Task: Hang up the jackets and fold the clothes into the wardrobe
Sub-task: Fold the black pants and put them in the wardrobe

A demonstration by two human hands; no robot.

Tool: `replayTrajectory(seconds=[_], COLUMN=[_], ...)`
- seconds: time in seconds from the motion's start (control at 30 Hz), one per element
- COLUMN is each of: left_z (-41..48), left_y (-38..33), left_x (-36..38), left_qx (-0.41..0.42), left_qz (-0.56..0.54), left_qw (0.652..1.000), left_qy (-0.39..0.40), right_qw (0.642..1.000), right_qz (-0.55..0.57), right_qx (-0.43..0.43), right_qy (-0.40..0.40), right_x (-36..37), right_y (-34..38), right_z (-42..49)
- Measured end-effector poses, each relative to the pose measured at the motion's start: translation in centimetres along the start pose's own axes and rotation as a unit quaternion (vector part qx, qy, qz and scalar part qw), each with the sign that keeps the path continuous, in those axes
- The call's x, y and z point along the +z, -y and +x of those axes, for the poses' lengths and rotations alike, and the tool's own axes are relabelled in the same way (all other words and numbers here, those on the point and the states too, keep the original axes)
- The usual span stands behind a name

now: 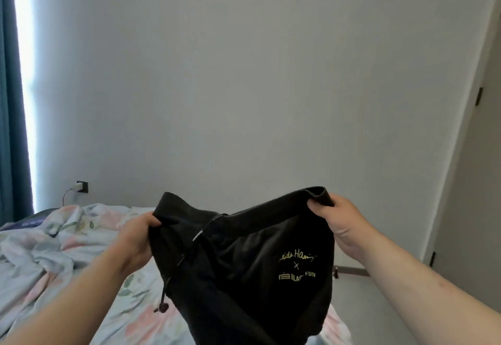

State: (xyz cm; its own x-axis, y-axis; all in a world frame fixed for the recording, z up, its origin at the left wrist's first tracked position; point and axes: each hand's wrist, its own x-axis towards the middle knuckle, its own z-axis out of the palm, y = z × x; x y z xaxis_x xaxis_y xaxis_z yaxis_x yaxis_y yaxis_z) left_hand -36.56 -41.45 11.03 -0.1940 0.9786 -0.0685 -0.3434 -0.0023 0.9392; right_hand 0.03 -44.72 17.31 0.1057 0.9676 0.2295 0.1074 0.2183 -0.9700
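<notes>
Clutching one waistband end above the floral bed (48,258), the left hand (135,239) holds the black garment (244,285) aloft; the waistband stretches across, rising toward the right hand (342,218), which pinches the other end. Cloth hangs downward, open floor (379,312) at right

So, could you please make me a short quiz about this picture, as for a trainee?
1. True or false: the black garment is held up above the bed.
2. Which colour is its print? A white, B yellow, C red.
3. Fill in: at the left edge of the picture hangs a blue ___.
Key: 1 true; 2 B; 3 curtain.
</notes>
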Motion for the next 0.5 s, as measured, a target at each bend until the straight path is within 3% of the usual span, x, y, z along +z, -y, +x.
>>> replayTrajectory(seconds=[0.13,0.27,0.5], left_z=[-2.4,-3.9,-4.5], left_y=[-5.0,-8.3,-14.6], left_x=[1.2,1.7,4.0], left_qx=[0.050,0.068,0.138], left_qz=[-0.004,0.158,0.204], left_qw=[0.998,0.978,0.965], left_qy=[0.044,0.122,0.090], right_qw=[0.997,0.995,0.997], right_qz=[0.020,0.031,0.030], right_qx=[-0.024,-0.029,-0.033], right_qy=[-0.065,-0.088,-0.060], right_x=[-3.0,-5.2,-7.5], right_y=[2.9,5.1,9.0], right_z=[-0.7,-0.4,0.2])
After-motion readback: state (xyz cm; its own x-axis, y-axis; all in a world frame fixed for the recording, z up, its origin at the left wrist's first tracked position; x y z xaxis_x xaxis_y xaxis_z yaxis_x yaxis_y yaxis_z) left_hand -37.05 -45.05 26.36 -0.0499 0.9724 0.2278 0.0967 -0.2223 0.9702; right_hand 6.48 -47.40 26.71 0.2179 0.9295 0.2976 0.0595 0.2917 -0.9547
